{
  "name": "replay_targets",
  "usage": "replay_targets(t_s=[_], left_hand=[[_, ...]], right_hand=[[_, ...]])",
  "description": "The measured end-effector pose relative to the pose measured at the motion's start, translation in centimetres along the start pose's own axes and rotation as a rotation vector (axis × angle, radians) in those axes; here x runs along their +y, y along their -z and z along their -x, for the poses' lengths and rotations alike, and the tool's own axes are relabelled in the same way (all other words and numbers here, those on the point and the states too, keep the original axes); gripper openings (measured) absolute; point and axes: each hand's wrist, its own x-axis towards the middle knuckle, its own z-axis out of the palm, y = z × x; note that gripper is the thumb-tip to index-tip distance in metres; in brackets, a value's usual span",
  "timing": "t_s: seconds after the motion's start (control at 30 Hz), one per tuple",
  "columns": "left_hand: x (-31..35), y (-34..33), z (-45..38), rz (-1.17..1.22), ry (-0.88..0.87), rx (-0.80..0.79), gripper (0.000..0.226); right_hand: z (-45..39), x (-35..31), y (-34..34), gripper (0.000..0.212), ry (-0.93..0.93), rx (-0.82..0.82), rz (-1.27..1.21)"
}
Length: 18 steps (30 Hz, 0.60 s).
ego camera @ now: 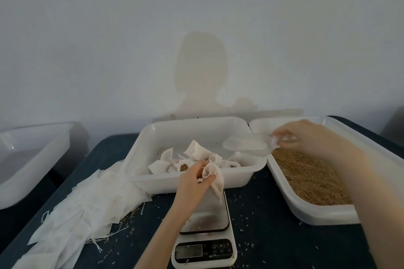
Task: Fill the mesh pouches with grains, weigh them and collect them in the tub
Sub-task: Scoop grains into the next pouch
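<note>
My left hand (194, 178) grips a white mesh pouch (215, 181) by its mouth, and the pouch hangs above the platform of the white scale (205, 244). My right hand (306, 137) holds the handle of a clear plastic scoop (244, 144) over the gap between two tubs. The scoop's bowl points left and looks empty. Brown grains (310, 179) fill the white tub (323, 214) on the right. The middle white tub (196, 183) holds several filled pouches (185, 160).
A heap of flat empty pouches (83, 209) with loose strings lies on the dark table at the left. Another white tub (28, 155) stands further left. Loose grains are scattered over the table around the scale. A pale wall rises right behind the tubs.
</note>
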Motion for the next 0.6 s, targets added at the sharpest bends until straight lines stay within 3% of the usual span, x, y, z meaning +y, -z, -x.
replay_targets(t_s=[0.17,0.33,0.5,0.6], left_hand=[[-2.2,-1.4,1.1,-0.273,0.102,-0.129,0.019],[-3.0,-0.4,1.2,-0.623,0.086,-0.273,0.028],[-5.0,0.8,2.6,-0.339,-0.004,-0.232,0.027],[-5.7,2.4,3.2,-0.107,0.015,-0.230,0.033]], right_hand=[[0.8,5.0,-2.9,0.024,-0.236,0.038,-0.080],[0.0,7.3,-6.9,0.013,-0.347,-0.065,0.016],[-0.4,7.8,-9.3,0.034,-0.384,-0.211,0.126],[-0.2,7.4,-9.7,0.035,-0.394,-0.289,0.175]])
